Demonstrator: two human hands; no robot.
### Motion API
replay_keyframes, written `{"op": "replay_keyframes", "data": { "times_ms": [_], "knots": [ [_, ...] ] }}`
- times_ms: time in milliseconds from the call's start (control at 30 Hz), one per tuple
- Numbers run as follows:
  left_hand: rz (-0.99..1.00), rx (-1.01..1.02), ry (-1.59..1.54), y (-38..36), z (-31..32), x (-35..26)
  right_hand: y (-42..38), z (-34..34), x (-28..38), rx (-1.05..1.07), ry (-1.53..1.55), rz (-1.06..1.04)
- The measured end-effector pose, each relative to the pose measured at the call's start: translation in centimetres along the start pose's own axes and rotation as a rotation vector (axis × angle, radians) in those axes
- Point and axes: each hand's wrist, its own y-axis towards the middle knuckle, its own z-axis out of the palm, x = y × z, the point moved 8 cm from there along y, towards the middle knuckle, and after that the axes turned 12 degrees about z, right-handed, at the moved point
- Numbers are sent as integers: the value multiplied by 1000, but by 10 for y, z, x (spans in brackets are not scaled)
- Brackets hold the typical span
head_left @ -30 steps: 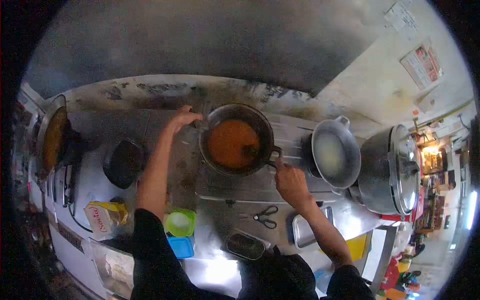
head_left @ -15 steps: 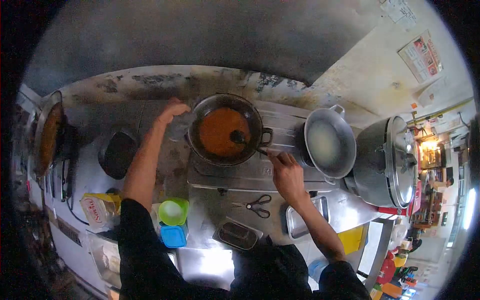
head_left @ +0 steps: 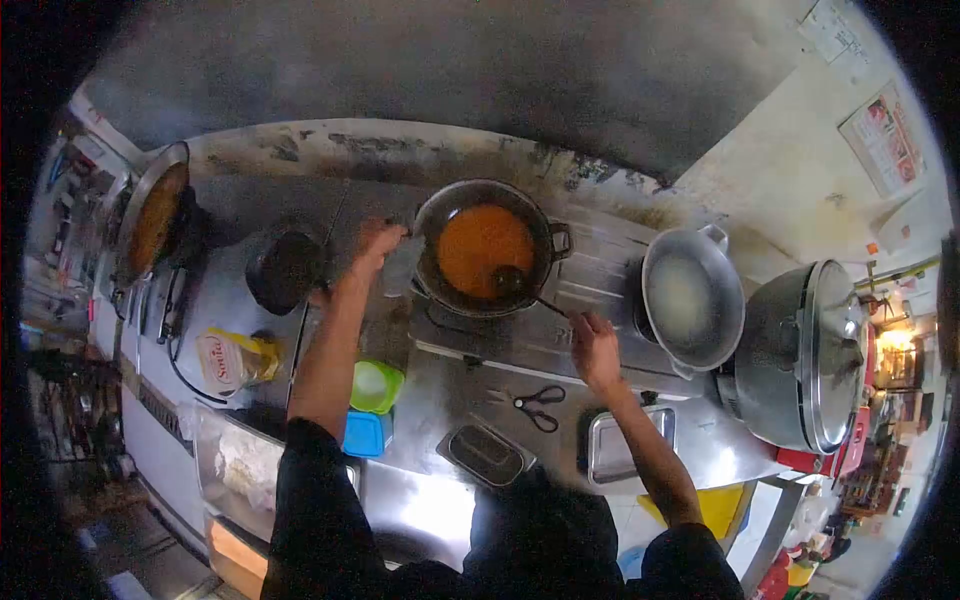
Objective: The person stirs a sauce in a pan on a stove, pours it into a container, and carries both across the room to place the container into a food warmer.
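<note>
A dark wok (head_left: 430,285) with orange-brown sauce (head_left: 485,245) sits on the stove in the middle. My right hand (head_left: 597,350) is closed around the handle of a ladle (head_left: 510,280), whose dark bowl rests in the sauce at the lower right of the wok. Left of the wok, my left hand (head_left: 378,247) has its fingers curled, thumb side towards the rim. Just below these fingers shows a pale, see-through thing (head_left: 402,268), blurred; I cannot tell what it is.
To the right stand a grey pot (head_left: 690,300) of cloudy liquid and a large lidded pot (head_left: 800,350). Nearer me lie scissors (head_left: 540,405), metal trays (head_left: 490,455), a green container (head_left: 375,385) and a blue-lidded box (head_left: 367,433). At left are an oil pouch (head_left: 235,362) and another pan (head_left: 155,215).
The whole view has shifted, so the counter things sit further right. My right hand still grips the ladle, and the ladle bowl remains in the sauce. My left hand stays beside the wok.
</note>
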Motion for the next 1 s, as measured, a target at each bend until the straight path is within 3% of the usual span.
{"op": "replay_keyframes", "data": {
  "times_ms": [133, 200, 233, 333, 400, 467, 533, 600, 733, 800, 933, 1000],
  "knots": [
    [55, -78, -226, -35, -10, 7, 20, -7, 3, 90, 175, 118],
    [-5, -107, -115, -44, -15, 6, 18, 6, -13, 118, 188, 131],
    [-36, -124, -62, -55, -18, 5, 14, 4, -13, 167, 314, 151],
    [159, -281, -171, -113, -26, -36, 4, 3, -15, 332, 701, 189],
    [60, -290, -117, -138, -33, -34, -10, 8, -17, 459, 970, 199],
    [-10, -337, -96, -172, -41, -38, -24, 15, -23, 489, 1031, 280],
    [-54, -425, -115, -212, -44, -47, -32, 6, -17, 496, 1012, 251],
    [58, -436, -91, -226, -55, -32, -33, -13, -9, 475, 927, 109],
    [68, -541, -198, -326, -37, -73, -40, -26, -12, 599, 923, 205],
    [93, -665, -202, -360, -43, -57, -48, -46, -4, 740, 899, 256],
    [278, -704, -346, -445, -27, -57, -67, -65, 0, 732, 885, 52],
    [82, -811, -277, -501, -12, -65, -78, -76, 3, 715, 838, -42]
  ]
}}
